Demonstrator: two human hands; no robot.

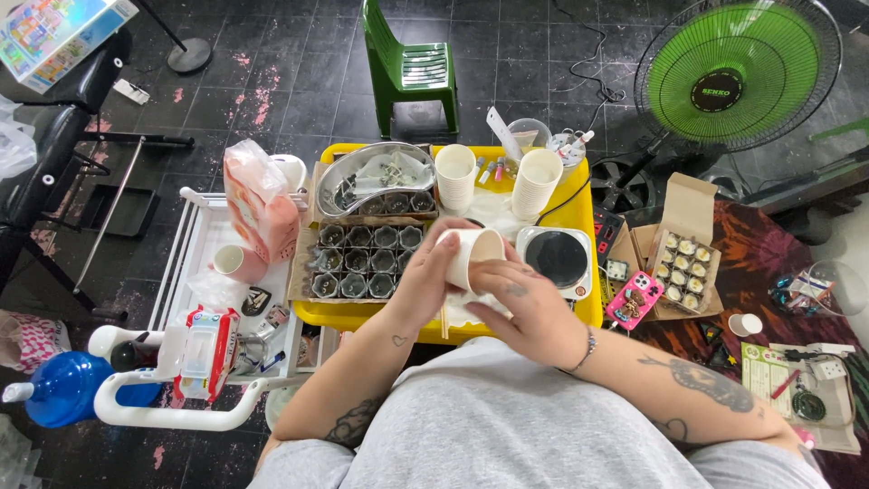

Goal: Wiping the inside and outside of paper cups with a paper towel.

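Both hands are gripping one white paper cup (pixel 472 254) over the yellow table (pixel 584 312); left hand (pixel 425 281) is wrapping its side; right hand (pixel 529 312) is closing on its base; seedling tray (pixel 362 261) is sitting just left.

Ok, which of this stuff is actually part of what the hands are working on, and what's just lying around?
In hand:
left hand and right hand, both on the paper cup
two cup stacks
grid of small dark pots
yellow tray

Lying about:
green fan
green chair
pink phone
blue jug
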